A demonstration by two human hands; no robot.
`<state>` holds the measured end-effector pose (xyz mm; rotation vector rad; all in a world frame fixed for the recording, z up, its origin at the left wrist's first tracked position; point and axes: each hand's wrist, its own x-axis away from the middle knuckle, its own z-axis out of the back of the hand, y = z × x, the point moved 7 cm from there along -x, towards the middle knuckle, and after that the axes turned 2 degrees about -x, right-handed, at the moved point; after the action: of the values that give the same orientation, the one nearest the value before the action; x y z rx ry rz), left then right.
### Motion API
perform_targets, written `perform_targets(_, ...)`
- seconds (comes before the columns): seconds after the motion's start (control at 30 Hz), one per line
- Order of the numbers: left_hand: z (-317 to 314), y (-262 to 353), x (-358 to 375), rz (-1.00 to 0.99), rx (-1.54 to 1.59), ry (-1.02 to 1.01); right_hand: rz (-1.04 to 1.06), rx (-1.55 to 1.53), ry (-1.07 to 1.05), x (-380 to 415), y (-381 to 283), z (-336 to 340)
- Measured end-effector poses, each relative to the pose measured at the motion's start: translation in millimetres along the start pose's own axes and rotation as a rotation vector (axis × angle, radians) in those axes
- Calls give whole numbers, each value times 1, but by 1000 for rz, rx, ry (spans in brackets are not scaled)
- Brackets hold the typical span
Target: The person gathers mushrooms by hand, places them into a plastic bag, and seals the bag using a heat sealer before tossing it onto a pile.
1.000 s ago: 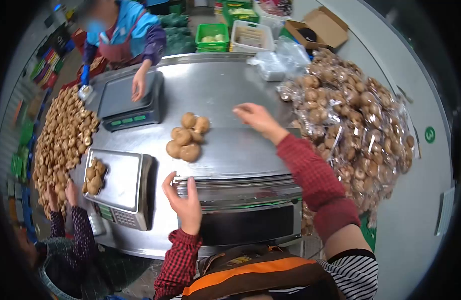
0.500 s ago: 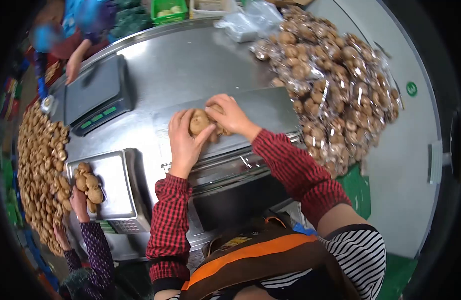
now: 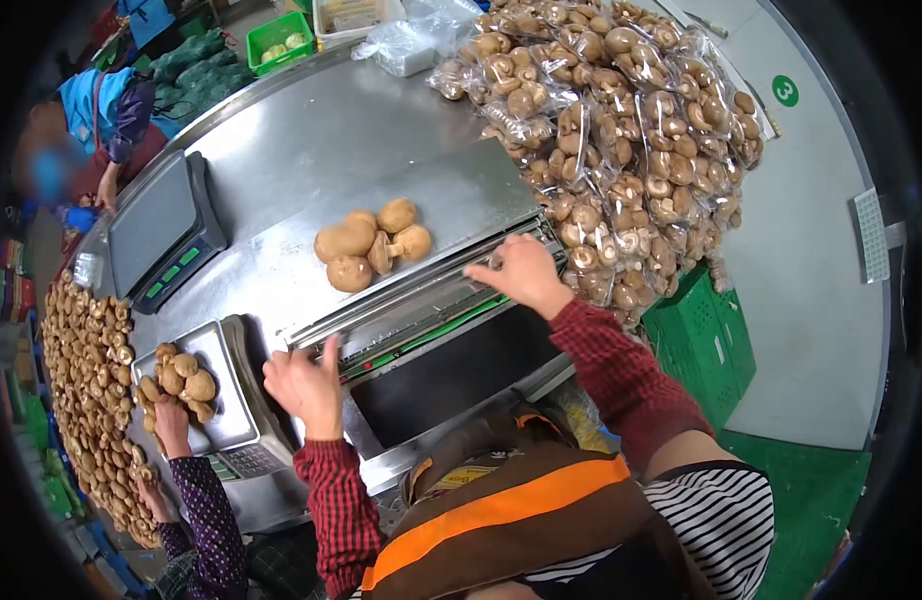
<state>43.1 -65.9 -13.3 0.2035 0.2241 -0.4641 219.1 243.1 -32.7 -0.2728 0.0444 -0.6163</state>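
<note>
A small cluster of brown shiitake mushrooms [image 3: 351, 238] lies on the raised steel plate in front of me, untouched by either hand. Between the plate and my body runs a long wrapping machine slot with clear film [image 3: 411, 318] across it. My left hand [image 3: 306, 388] is at the slot's left end, thumb spread from the fingers. At its right end is my right hand [image 3: 526, 272], thumb stretched toward the middle and fingers over the frame. Neither hand visibly grips anything, though the film is hard to see near the fingertips.
Wrapped mushroom packs [image 3: 641, 150] are heaped at the right, above a green crate [image 3: 701, 335]. A co-worker's hand [image 3: 173, 425] touches mushrooms on a scale [image 3: 236, 390] at left, beside loose mushrooms [image 3: 86, 400]. Another scale [image 3: 156, 235] stands farther back, near another person.
Both my hands have let go of the mushrooms, which now rest on the plate. They have moved apart and nearer to me, to the two ends of the slot. My view has shifted.
</note>
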Motion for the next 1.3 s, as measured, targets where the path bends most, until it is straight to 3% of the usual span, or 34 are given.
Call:
perform_targets(0.03, 3, 10, -6, -35, 65, -32, 77, 9, 69, -3, -9, -7)
perform_targets(0.07, -12, 6, -7, -29, 189, -79, -45, -186, -24, -4, -8, -17)
perform_targets(0.1, -27, 0, -6, -23, 314, -128, -29, -190, -25, -2, -9, -16)
perform_targets(0.13, -24, -3, -7, 63, 439, -203, -39, -386, -82, 0, -4, -16)
perform_targets(0.17, -24, -10, -1, 195, 729, -339, -47, -579, -141, 0, -1, -16)
perform_targets(0.2, -34, -17, 15, 495, 1245, -645, -444, -1258, -382, 18, -1, -22)
perform_targets(0.23, -31, -12, 33, 807, 1749, -962, -623, -1675, -603, 30, -6, -25)
perform_targets(0.3, 13, -4, 16, 812, 2288, -1022, -566, -2166, -1037, 26, -35, 0)
perform_targets(0.37, 53, -7, -37, 520, 2575, -633, -32, -2261, -823, -28, -51, 59)
perform_targets(0.43, 64, -5, -92, 479, 2232, -73, 43, -2151, -346, -96, -49, 86)
perform_targets(0.5, 50, 21, -146, -12, 1400, 33, 45, -1763, 9, -147, -58, 78)
perform_targets(0.57, -30, 22, -166, 18, 1018, -179, -51, -1378, -128, -182, -42, 2)
perform_targets(0.63, -83, 26, -151, -137, 939, -418, -96, -1316, -207, -177, -37, -38)
perform_targets(0.7, -73, 36, -124, -482, 586, -340, -159, -1250, -299, -168, -38, -54)
perform_targets(0.8, -41, 46, -112, -488, 585, -397, -146, -1153, -439, -155, -49, -45)
perform_targets(0.87, -37, 47, -114, -408, 645, -409, -150, -966, -742, -170, -48, -53)
perform_targets(0.9, -37, 47, -115, -412, 643, -403, -144, -966, -736, -177, -49, -42)
perform_targets(0.97, -44, 44, -113, -294, 734, -551, -16, -299, -979, -169, -49, -27)
perform_targets(1.03, -37, 38, -109, -277, 794, -566, -27, -355, -937, -160, -31, -31)
perform_targets(1.1, -59, 16, -98, 21, 1223, -782, 246, -646, -689, -149, -26, -30)
perform_targets(1.13, -58, 4, -100, 53, 1162, -673, 391, -621, -522, -142, -25, -21)
perform_targets(1.17, -66, -10, -94, 163, 1035, -764, 388, -620, -517, -133, -25, -29)
perform_targets(1.23, -54, 0, -98, -73, 852, -498, -7, -886, -371, -127, -11, -46)
perform_targets(1.3, -35, 17, -94, -253, 555, -154, -118, -1022, -337, -118, -26, -50)
